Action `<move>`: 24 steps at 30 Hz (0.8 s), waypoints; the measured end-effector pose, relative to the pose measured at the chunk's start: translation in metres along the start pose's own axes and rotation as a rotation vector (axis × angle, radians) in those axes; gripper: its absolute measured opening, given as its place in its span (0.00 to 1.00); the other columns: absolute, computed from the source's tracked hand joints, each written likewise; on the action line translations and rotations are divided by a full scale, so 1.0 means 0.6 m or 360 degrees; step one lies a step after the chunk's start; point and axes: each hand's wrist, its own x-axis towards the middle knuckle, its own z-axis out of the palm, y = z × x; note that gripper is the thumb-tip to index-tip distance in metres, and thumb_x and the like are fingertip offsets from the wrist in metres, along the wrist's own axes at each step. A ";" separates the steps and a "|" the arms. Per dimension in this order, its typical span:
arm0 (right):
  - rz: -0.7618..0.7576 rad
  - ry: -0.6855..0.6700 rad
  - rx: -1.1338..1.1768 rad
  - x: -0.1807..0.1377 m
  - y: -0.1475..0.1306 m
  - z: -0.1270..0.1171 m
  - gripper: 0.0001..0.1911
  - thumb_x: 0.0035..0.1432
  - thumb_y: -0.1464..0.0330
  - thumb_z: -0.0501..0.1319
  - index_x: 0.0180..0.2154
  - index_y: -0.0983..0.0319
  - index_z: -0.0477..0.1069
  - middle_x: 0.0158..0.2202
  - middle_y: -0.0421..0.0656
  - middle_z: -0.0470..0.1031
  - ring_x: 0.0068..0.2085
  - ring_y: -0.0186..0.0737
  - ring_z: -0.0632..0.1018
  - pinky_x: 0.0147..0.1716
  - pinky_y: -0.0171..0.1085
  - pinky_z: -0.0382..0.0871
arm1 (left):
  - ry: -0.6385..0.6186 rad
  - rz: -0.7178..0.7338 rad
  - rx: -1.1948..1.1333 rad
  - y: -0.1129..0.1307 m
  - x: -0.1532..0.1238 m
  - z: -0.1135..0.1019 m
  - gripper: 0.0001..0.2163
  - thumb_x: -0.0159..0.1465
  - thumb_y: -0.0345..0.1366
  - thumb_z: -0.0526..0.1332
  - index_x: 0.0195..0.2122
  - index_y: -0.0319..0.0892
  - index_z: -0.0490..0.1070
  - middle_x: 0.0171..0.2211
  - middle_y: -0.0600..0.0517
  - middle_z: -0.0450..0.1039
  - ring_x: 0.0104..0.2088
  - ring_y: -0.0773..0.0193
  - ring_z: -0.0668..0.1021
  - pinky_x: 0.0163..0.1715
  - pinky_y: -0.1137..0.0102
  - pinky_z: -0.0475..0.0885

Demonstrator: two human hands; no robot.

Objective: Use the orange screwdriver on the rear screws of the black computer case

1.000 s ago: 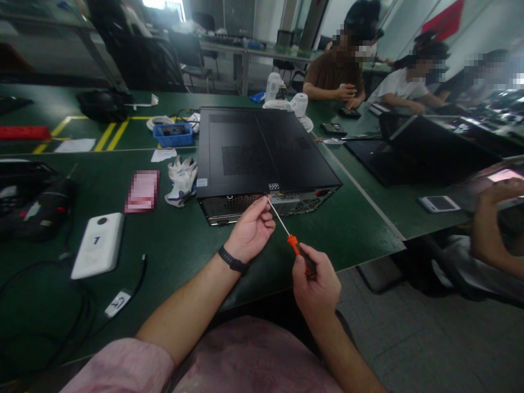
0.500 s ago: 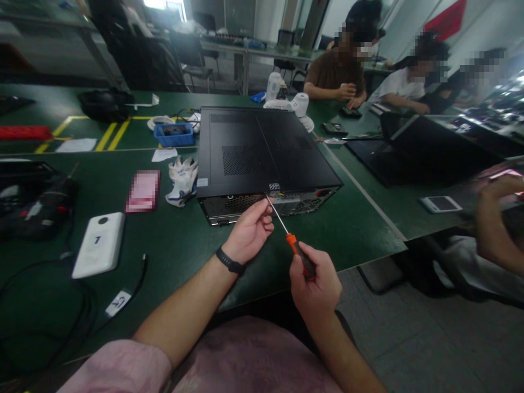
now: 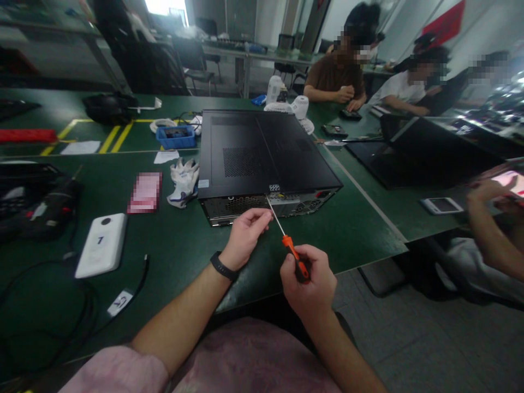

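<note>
A black computer case [image 3: 262, 150] lies flat on the green table, its rear panel towards me. My right hand [image 3: 311, 278] is wrapped around the orange and black handle of a screwdriver [image 3: 289, 242]. The screwdriver's thin shaft slants up and left, its tip at the top edge of the rear panel, below a small checkered label [image 3: 274, 187]. My left hand [image 3: 245, 234], with a dark wristband, hovers in front of the panel. Its thumb and fingertips are pinched together close beside the shaft; whether something small is between them cannot be made out.
Left of the case lie white work gloves [image 3: 183, 183], a blue bin [image 3: 176, 136], a pink pixelated item [image 3: 144, 192], a white device [image 3: 101, 245] and a black cable [image 3: 143, 275]. To the right are a phone [image 3: 442, 206] and a dark panel [image 3: 376, 161]. Other people sit beyond.
My left fingers have drawn back slightly, down and away from the screwdriver's tip. The right hand has shifted a little left on the screwdriver, whose tip stays at the panel's edge.
</note>
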 end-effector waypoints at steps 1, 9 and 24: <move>0.0003 0.0012 -0.0012 0.001 0.000 0.000 0.05 0.69 0.66 0.65 0.46 0.56 0.76 0.34 0.42 0.85 0.29 0.41 0.85 0.30 0.37 0.82 | 0.0040 0.0042 0.0027 0.003 -0.002 0.000 0.07 0.61 0.36 0.81 0.36 0.43 0.88 0.34 0.50 0.83 0.31 0.69 0.75 0.34 0.75 0.70; 0.0143 -0.0033 -0.0030 0.015 0.002 -0.011 0.06 0.71 0.66 0.63 0.46 0.58 0.77 0.29 0.39 0.85 0.24 0.38 0.83 0.27 0.35 0.78 | -0.0071 0.1290 0.1354 0.084 -0.006 -0.010 0.11 0.70 0.33 0.69 0.52 0.45 0.83 0.41 0.51 0.86 0.38 0.63 0.83 0.43 0.66 0.78; 0.0016 0.0025 -0.0024 0.016 -0.001 -0.009 0.05 0.71 0.68 0.64 0.47 0.58 0.77 0.33 0.40 0.86 0.27 0.38 0.85 0.29 0.35 0.79 | -0.0362 0.1118 0.2931 0.167 0.078 -0.029 0.30 0.71 0.43 0.71 0.71 0.35 0.72 0.74 0.34 0.71 0.75 0.37 0.72 0.76 0.46 0.66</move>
